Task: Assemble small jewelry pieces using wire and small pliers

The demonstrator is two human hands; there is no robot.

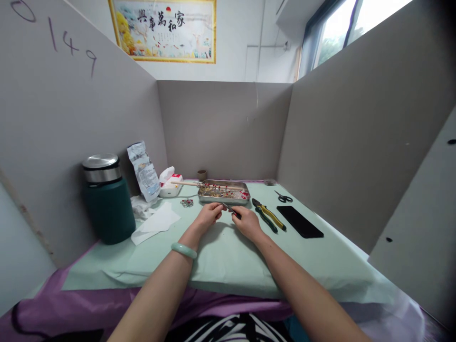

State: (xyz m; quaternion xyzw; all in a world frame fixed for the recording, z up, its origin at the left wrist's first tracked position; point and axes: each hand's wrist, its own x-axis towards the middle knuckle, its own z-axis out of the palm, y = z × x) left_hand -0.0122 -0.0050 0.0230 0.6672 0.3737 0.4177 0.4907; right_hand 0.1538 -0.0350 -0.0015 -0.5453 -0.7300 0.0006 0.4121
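Plainly, dark tool (234, 212) gripped in right hand (246, 223), near pinched left hand (209, 215), contents unclear.

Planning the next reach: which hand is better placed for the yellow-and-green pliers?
Right, probably: the right hand is nearer the pliers, though it holds a dark tool. The left hand sits farther left, by the tool's tip.
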